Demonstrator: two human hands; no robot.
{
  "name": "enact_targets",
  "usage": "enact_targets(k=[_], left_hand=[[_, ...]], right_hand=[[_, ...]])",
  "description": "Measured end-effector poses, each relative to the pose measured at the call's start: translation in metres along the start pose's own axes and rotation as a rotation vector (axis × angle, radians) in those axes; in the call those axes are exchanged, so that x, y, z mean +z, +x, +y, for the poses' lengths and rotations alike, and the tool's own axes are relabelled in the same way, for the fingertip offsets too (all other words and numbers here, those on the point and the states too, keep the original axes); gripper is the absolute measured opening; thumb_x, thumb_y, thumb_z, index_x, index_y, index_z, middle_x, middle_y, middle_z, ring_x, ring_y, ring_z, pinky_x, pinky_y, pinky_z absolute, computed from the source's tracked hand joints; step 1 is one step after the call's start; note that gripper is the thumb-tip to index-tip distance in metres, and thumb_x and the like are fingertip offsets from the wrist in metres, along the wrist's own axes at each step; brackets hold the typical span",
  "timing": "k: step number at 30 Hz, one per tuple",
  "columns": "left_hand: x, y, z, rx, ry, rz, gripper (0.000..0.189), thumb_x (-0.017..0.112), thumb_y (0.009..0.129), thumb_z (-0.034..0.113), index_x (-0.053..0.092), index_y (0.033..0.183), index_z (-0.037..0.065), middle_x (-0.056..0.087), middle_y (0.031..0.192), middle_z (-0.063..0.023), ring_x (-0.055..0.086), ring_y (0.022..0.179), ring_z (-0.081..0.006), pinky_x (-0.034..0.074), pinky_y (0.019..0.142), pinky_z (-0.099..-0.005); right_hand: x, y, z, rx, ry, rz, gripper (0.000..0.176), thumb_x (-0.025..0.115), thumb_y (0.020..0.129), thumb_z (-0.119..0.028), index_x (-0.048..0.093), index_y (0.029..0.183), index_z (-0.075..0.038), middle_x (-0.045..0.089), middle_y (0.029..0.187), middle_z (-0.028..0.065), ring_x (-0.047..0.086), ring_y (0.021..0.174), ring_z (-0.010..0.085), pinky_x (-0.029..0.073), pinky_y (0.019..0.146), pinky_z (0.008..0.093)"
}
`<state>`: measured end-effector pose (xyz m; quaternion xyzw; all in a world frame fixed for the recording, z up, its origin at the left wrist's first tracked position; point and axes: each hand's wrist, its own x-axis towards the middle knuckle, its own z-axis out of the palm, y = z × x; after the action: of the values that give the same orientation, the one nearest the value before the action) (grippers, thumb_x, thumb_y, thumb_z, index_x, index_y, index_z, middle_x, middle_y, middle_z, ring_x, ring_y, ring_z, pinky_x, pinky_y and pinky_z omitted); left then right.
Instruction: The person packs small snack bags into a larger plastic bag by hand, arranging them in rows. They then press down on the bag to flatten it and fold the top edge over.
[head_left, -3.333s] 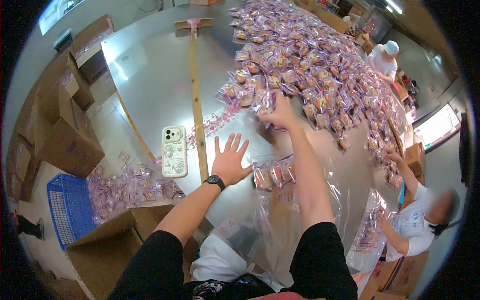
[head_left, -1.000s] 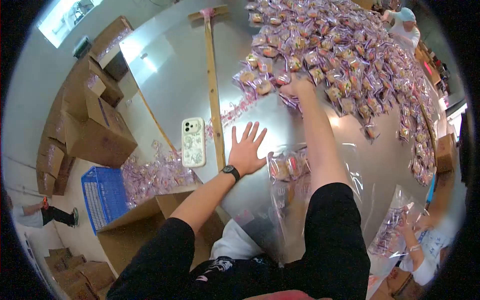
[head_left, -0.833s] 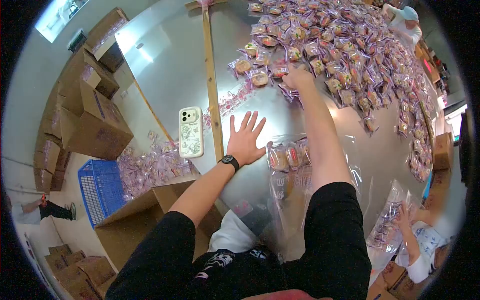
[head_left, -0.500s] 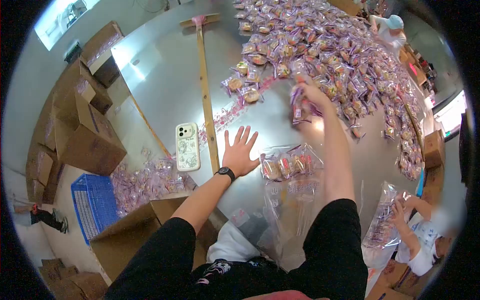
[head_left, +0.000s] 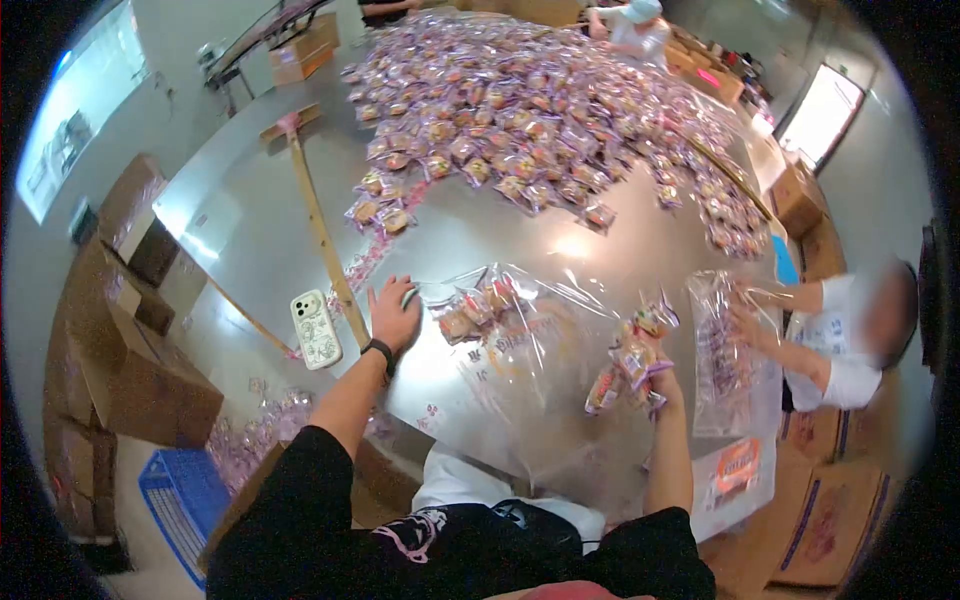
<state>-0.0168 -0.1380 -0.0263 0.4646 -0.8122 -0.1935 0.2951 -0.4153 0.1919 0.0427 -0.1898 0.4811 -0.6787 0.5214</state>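
Observation:
On the metal table, my left hand (head_left: 396, 314) lies with its fingers apart at the left edge of a large clear plastic bag (head_left: 530, 390). A dark band circles that wrist. Several wrapped pastries (head_left: 478, 308) sit inside the bag near its far edge. Over the bag's right side, my right hand (head_left: 662, 386) grips a bunch of individually wrapped pastries (head_left: 640, 348) in clear and purple film. The bunch partly hides its fingers. Left of my left hand are a wooden T-shaped pusher (head_left: 318, 220) and a phone in a pale case (head_left: 316, 330).
A big pile of wrapped pastries (head_left: 500, 120) covers the table's far side. At right, a person (head_left: 835, 340) handles a filled clear bag (head_left: 722, 350). Another person (head_left: 635, 35) is at the far edge. Cardboard boxes (head_left: 150, 385) and a blue crate (head_left: 185, 500) stand at left.
My right hand has moved from the pile back toward me and right, carrying the bunch of wrapped pastries. The view has turned rightward. My left hand stays beside the bag.

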Motion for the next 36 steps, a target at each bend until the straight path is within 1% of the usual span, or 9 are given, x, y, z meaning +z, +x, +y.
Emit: enact_targets(k=[5,8,13,17,20,24,28,32,36], left_hand=[[0.008,-0.026,0.045,-0.376,-0.413,0.042,0.066,0.065,0.100,0.044,0.057,0.138,-0.009,0.065,0.133,-0.0288,0.060,0.126,-0.0357,0.046,0.107,-0.0423],[0.043,-0.063,0.066,-0.229,-0.681,-0.060,0.091,0.076,0.095,0.038,0.029,0.159,-0.006,0.066,0.126,-0.0194,0.065,0.108,-0.0211,0.053,0.091,-0.0327],[0.059,-0.050,0.085,-0.036,-0.586,-0.199,0.099,0.082,0.089,0.019,0.019,0.163,-0.004,0.061,0.140,-0.0212,0.065,0.120,-0.0252,0.054,0.100,-0.0351],[0.062,-0.015,0.117,0.040,-0.579,-0.408,0.091,0.081,0.088,0.021,0.030,0.160,-0.004,0.058,0.144,-0.0251,0.061,0.129,-0.0281,0.047,0.109,-0.0361],[0.127,0.031,0.091,0.102,-0.236,-0.178,0.086,0.080,0.088,0.030,0.039,0.156,-0.004,0.060,0.139,-0.0261,0.060,0.128,-0.0348,0.045,0.111,-0.0418],[0.066,-0.040,0.188,0.345,-0.361,-0.022,0.081,0.082,0.085,0.038,0.049,0.148,-0.001,0.061,0.133,-0.0242,0.056,0.123,-0.0404,0.046,0.104,-0.0474],[-0.010,-0.154,0.220,0.600,0.068,-0.425,0.124,0.092,0.057,0.060,0.039,0.160,0.017,0.029,0.168,-0.0152,0.026,0.153,-0.0389,0.019,0.117,-0.0676],[-0.014,-0.185,0.176,0.524,0.183,-0.341,0.091,0.086,0.076,0.038,0.047,0.154,0.014,0.041,0.161,-0.0138,0.044,0.140,-0.0378,0.034,0.113,-0.0579],[-0.010,-0.167,0.147,0.439,0.142,-0.348,0.074,0.080,0.082,0.018,0.051,0.150,0.014,0.052,0.152,-0.0098,0.056,0.126,-0.0339,0.051,0.098,-0.0467]], right_hand=[[-0.101,-0.088,0.071,-0.172,-0.042,0.117,0.044,0.060,0.106,-0.030,0.058,0.142,-0.005,0.067,0.128,0.0075,0.069,0.108,0.0185,0.060,0.093,0.0372],[-0.107,-0.138,0.107,-0.232,-0.030,0.173,0.045,0.059,0.106,-0.030,0.057,0.143,-0.004,0.066,0.131,0.0078,0.068,0.111,0.0186,0.058,0.095,0.0367],[-0.101,-0.185,0.146,-0.278,-0.069,0.172,0.046,0.058,0.107,-0.029,0.056,0.145,-0.003,0.065,0.134,0.0082,0.066,0.116,0.0187,0.055,0.099,0.0360],[-0.085,-0.217,0.163,-0.284,-0.089,0.150,0.047,0.057,0.107,-0.029,0.054,0.146,-0.002,0.063,0.137,0.0085,0.064,0.119,0.0188,0.053,0.102,0.0354],[-0.072,-0.232,0.175,-0.290,-0.096,0.109,0.048,0.057,0.107,-0.028,0.053,0.147,-0.001,0.062,0.139,0.0088,0.063,0.122,0.0189,0.052,0.105,0.0350],[-0.041,-0.232,0.165,-0.217,0.076,0.018,0.049,0.056,0.107,-0.027,0.052,0.148,0.000,0.061,0.142,0.0091,0.062,0.126,0.0191,0.050,0.108,0.0344],[0.022,-0.245,0.114,0.037,0.395,-0.072,0.040,0.055,0.108,-0.030,0.061,0.135,-0.001,0.070,0.124,0.0068,0.067,0.113,0.0144,0.053,0.100,0.0307],[0.050,-0.235,0.118,0.367,0.166,-0.080,0.037,0.056,0.108,-0.033,0.066,0.127,-0.002,0.072,0.115,0.0057,0.068,0.106,0.0121,0.054,0.094,0.0277],[0.077,-0.219,0.126,0.325,0.059,-0.309,0.037,0.061,0.106,-0.032,0.065,0.129,-0.003,0.072,0.114,0.0052,0.069,0.104,0.0125,0.055,0.093,0.0281]])
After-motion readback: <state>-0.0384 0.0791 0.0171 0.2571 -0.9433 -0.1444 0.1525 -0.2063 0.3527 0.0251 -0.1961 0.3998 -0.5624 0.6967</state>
